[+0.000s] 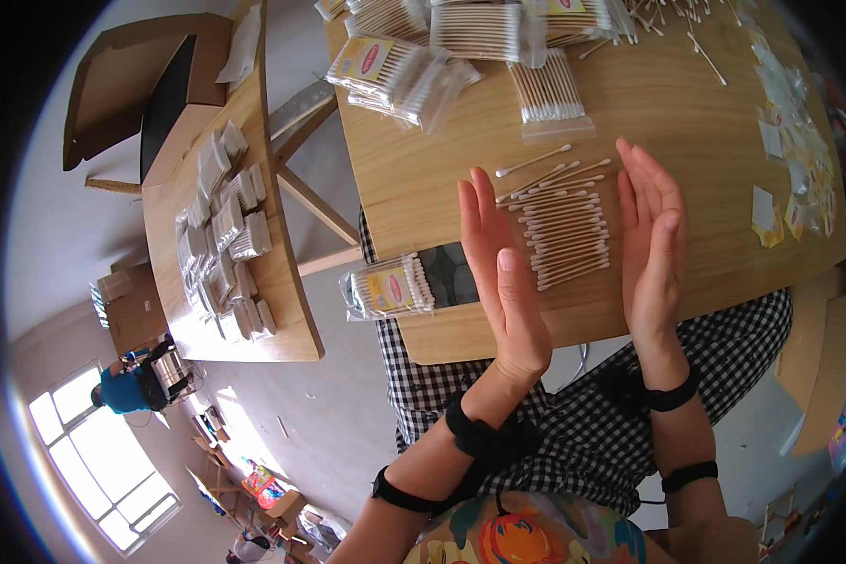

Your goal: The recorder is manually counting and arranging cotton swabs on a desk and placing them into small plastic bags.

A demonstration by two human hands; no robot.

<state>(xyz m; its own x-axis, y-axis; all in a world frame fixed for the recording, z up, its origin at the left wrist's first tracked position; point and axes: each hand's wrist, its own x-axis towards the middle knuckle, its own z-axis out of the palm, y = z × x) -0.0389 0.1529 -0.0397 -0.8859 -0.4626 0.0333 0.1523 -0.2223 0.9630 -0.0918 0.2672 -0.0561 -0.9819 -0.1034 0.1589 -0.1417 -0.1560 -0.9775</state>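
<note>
Between my two upright palms a row of cotton swabs (566, 230) lies on the wooden table (705, 188), their wooden sticks side by side. At the far end of the row a few swabs lie slanted and loose. My left hand (498, 263) stands on edge by the left tips, fingers stretched out, holding nothing. On the other side my right hand (653, 244) faces it with straight fingers, a little apart from the right tips. Left of my left hand, a filled bag of swabs (390, 287) lies beside a dark flat piece (448, 274) at the table's edge.
Bagged swabs (395, 66) pile up at the far left of the table, and another bag (547, 86) lies nearer. Loose swabs (667, 14) scatter at the far right, with clear bags and labels (794, 141) along the right edge. A second table (291, 320) holds more packs (221, 244).
</note>
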